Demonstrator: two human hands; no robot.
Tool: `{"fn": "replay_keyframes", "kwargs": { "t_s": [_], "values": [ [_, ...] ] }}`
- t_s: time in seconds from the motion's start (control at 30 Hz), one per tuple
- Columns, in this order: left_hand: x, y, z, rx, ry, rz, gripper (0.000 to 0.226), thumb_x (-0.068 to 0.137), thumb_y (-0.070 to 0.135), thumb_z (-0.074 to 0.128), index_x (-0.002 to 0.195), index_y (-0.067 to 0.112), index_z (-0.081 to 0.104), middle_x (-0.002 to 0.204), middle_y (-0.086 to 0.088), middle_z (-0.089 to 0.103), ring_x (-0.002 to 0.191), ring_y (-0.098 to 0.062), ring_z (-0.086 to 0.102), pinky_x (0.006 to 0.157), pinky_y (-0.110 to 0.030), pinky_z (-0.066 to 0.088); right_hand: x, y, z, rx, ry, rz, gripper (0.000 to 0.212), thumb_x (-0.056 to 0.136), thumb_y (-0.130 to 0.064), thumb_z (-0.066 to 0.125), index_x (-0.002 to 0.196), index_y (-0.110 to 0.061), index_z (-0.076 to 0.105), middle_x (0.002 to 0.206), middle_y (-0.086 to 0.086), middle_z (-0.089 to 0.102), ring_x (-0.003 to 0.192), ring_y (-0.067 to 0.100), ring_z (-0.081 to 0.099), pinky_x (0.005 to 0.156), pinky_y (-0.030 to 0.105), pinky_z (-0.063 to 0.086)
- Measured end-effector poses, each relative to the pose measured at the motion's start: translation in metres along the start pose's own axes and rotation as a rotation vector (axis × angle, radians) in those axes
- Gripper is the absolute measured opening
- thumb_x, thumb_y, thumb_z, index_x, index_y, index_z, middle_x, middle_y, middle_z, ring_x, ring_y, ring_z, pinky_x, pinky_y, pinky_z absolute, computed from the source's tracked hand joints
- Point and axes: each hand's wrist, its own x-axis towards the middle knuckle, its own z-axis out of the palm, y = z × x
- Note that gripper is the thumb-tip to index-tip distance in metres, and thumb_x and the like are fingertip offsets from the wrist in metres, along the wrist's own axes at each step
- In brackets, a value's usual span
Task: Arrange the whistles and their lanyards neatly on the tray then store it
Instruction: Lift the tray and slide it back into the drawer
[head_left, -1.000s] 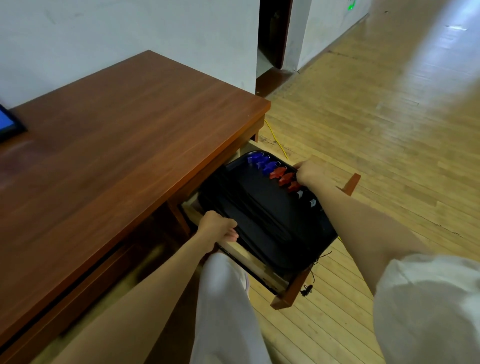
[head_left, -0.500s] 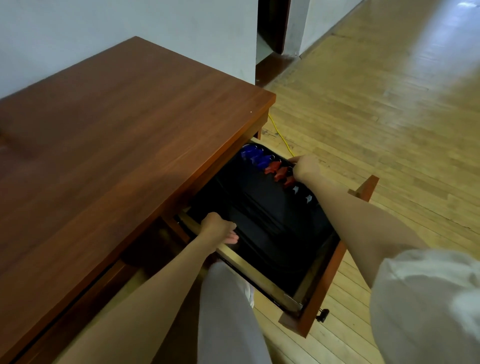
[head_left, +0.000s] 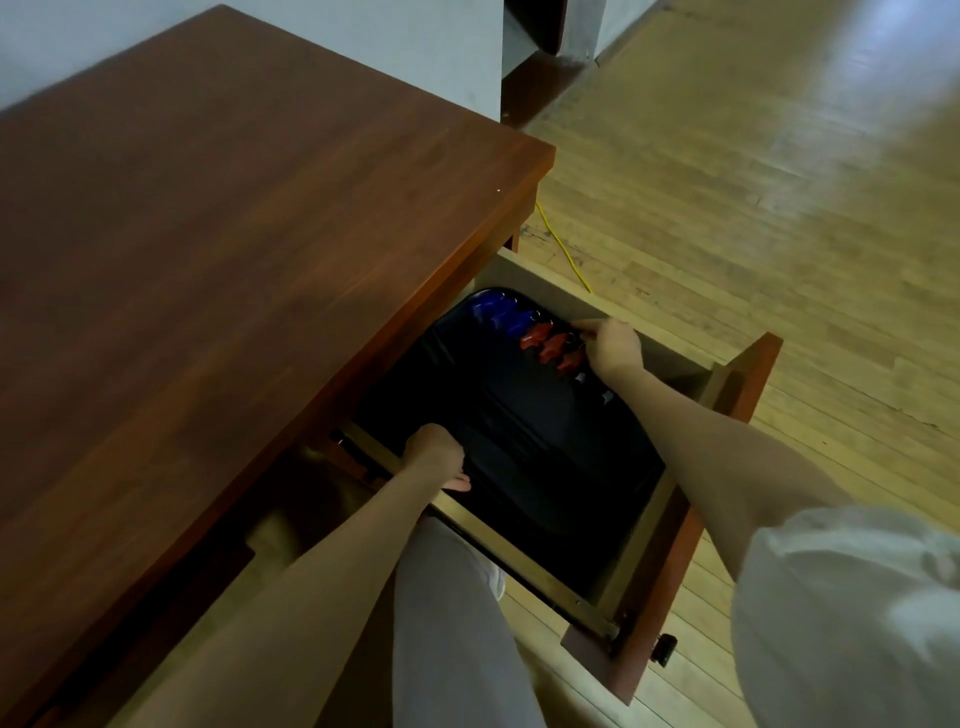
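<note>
A person lowers a black tray into the open drawer of a wooden desk (head_left: 208, 260); the left hand (head_left: 434, 452), at about eight o'clock on the tray (head_left: 519, 441), has its fingers curled down over the near rim, just beside the drawer's side rail, thumb tucked beneath; blue whistles (head_left: 501, 312) sit at twelve o'clock along the far rim, red whistles (head_left: 550, 345) next to them at about one o'clock; the right hand (head_left: 613, 348), at two o'clock, is bent at the knuckles and seems to pinch the rim there, touching the last red whistle. The tray lies inside the drawer (head_left: 727, 441), partly under the desk top; done well, it should go down level, both sides together, so the row does not slide; fingers should slip out sideways before the drawer is pushed shut. Much is lost in shadow; the lanyards cannot be told from the black tray; two pale specks at three o'clock may be more whistles; the tray's far-left corner is hidden under the desk; whether it rests flat on the drawer floor cannot be told.
</note>
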Motion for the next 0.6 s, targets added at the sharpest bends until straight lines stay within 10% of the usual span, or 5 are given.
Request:
{"fn": "replay_keyframes", "kwargs": {
  "t_s": [0.2,0.37,0.6],
  "values": [
    [0.004,0.004,0.006,0.053,-0.017,-0.021,0.030,0.095,-0.005,0.045,0.124,-0.010,0.051,0.124,-0.027,0.057,0.097,-0.034,0.065,0.037,-0.028,0.052,0.004,0.002,0.009,0.050,-0.014,0.027,0.043,0.098,-0.004,0.034,0.132,-0.017,0.056,0.123,0.013,0.064,0.105,0.028,0.064,0.083,0.030,0.050],
    [-0.002,0.011,0.006,0.141,-0.180,-0.013,0.027,0.093,-0.009,0.044,0.119,-0.003,0.053,0.127,-0.024,0.052,0.101,-0.032,0.061,0.080,-0.036,0.055,0.005,0.004,0.015,0.161,-0.057,0.033,0.040,0.100,-0.008,0.032,0.131,-0.014,0.056,0.123,0.015,0.064,0.107,0.030,0.062,0.088,0.032,0.050],
    [-0.002,0.009,0.014,0.089,-0.252,0.005,0.052,0.090,-0.016,0.044,0.137,0.007,0.042,0.152,-0.014,0.023,0.135,-0.035,0.032,0.095,-0.042,0.051,0.009,0.008,0.026,0.157,-0.137,0.032,0.040,0.100,-0.007,0.034,0.135,-0.016,0.053,0.134,0.011,0.057,0.120,0.028,0.054,0.094,0.025,0.042]
  ]
}}
